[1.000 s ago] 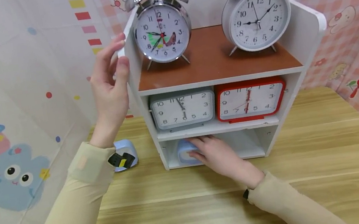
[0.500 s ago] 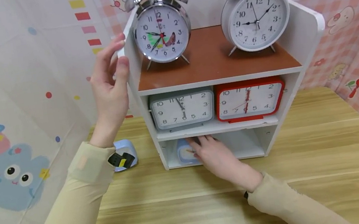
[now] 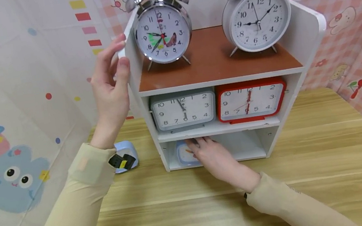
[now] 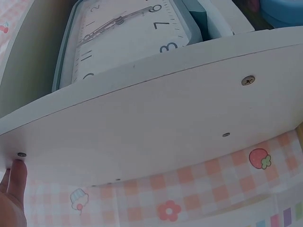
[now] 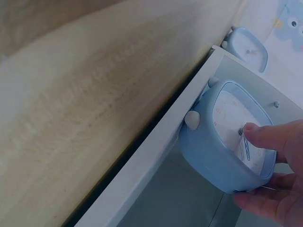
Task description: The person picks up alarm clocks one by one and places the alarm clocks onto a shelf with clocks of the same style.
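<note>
My right hand (image 3: 213,158) reaches into the bottom compartment of a white shelf (image 3: 221,81) and grips a light blue clock (image 3: 184,154). In the right wrist view its thumb lies over the face of this clock (image 5: 215,137), and the fingers go behind the body. The clock stands at the left end of the compartment, partly covered by the hand. Up on the left, my left hand (image 3: 111,86) touches the shelf's side panel with thumb and fingertips. The left wrist view has a finger (image 4: 18,182) against the panel's outer face.
A silver twin-bell alarm clock (image 3: 163,34) and a white one (image 3: 258,21) stand on top. The middle compartment has a grey clock (image 3: 197,108) and a red-framed clock (image 3: 266,99). Another light blue clock (image 3: 125,149) stands on the wooden table (image 3: 180,205), left of the shelf.
My right hand has shifted slightly left in the bottom compartment. Its thumb has moved up across the clock, showing more of the face. My left hand stays on the side panel.
</note>
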`<state>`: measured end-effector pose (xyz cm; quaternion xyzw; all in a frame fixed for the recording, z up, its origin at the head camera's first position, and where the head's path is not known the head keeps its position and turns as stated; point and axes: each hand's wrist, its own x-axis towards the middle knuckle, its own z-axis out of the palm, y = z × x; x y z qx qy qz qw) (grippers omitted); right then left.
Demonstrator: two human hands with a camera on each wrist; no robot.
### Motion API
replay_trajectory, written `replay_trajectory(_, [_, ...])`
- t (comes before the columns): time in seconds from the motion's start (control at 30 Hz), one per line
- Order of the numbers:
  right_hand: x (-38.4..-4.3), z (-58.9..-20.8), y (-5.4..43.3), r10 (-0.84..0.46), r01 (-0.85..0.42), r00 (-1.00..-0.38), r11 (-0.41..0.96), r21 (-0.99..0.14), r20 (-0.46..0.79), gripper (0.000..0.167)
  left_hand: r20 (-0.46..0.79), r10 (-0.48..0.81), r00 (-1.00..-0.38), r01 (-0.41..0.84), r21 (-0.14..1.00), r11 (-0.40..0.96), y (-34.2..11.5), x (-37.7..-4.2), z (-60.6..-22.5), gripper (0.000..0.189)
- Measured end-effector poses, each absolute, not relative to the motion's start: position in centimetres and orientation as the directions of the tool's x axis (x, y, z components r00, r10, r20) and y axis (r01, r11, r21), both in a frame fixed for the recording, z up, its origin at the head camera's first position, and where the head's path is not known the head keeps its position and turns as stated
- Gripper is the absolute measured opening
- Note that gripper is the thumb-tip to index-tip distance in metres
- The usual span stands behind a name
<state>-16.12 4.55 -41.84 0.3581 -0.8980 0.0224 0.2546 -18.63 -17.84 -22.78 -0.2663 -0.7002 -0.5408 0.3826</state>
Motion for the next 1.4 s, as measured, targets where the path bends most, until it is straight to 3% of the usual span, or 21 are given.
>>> replay_trajectory(0.8, [-16.53,-41.73,3.63,-0.643,-0.657,-0.635,0.741,0.137,0.428,0.048,0.819,-0.054,-0.572,0.785,0.565,0.253,-17.63,-18.74,-22.86,0.033])
replay_trajectory(1.4, [-16.55,-41.69,3.49,-0.649,-0.669,-0.630,0.732,0.127,0.426,0.055,0.816,-0.056,-0.576,0.783,0.570,0.251,-17.75,-18.72,-22.89,0.035])
